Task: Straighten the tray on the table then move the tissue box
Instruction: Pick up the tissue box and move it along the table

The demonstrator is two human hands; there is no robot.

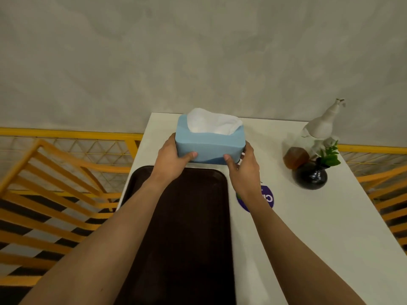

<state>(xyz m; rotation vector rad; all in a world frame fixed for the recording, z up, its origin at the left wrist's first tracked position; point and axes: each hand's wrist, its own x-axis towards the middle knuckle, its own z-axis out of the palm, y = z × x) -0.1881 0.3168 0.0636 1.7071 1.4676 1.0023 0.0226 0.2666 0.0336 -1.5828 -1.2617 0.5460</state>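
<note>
A light blue tissue box [210, 144] with a white tissue sticking out of its top sits at the far end of the white table [308, 227], near the wall. My left hand [174, 158] grips its left end and my right hand [244, 168] grips its right end, thumbs pressed on the near face. A dark brown tray [193, 227] lies lengthwise on the table's left side, just in front of the box, with both forearms stretched over it.
At the far right of the table stand a black round vase with green leaves [311, 176], an amber bottle [295, 156] and a white figurine [319, 128]. A purple round sticker [267, 200] lies beside the tray. Yellow railings [55, 172] flank the table.
</note>
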